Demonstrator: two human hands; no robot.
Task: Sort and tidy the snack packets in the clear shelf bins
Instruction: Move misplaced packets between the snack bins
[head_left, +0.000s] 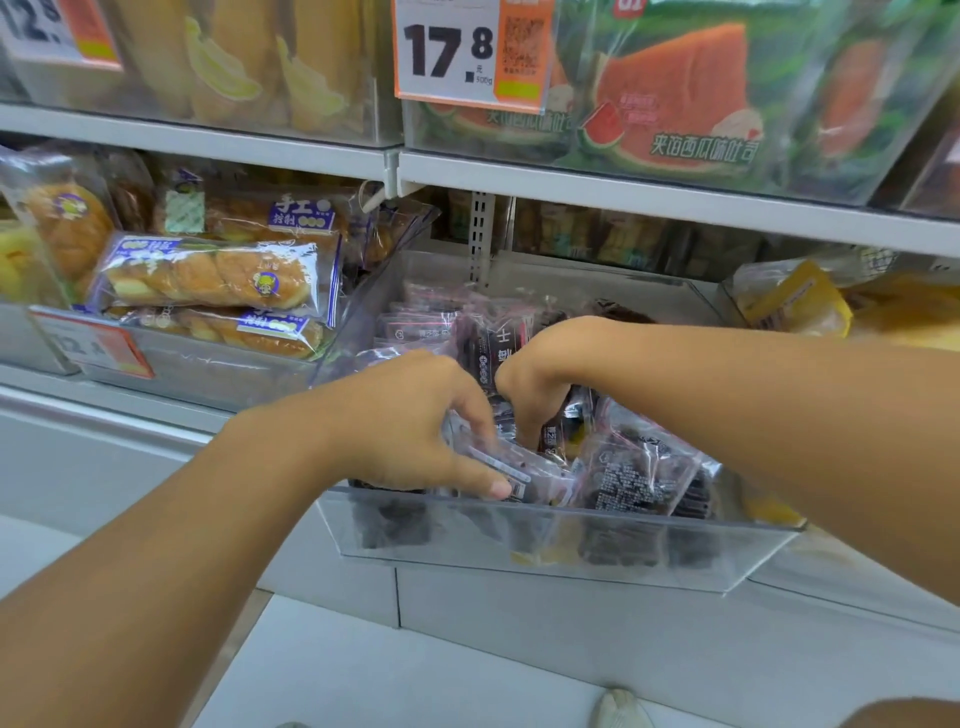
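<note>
White shop shelves carry clear bins: the middle clear bin (545, 540) holds dark snack packets (631, 480), mostly standing on edge in rows running near to far. Left hand (410, 421) curls round a packet at the near front wall, while right hand (540, 374) digs fingers-down among them, its grip hidden. The left bin (208, 358) holds bread twists (213, 273) lying left-right
</note>
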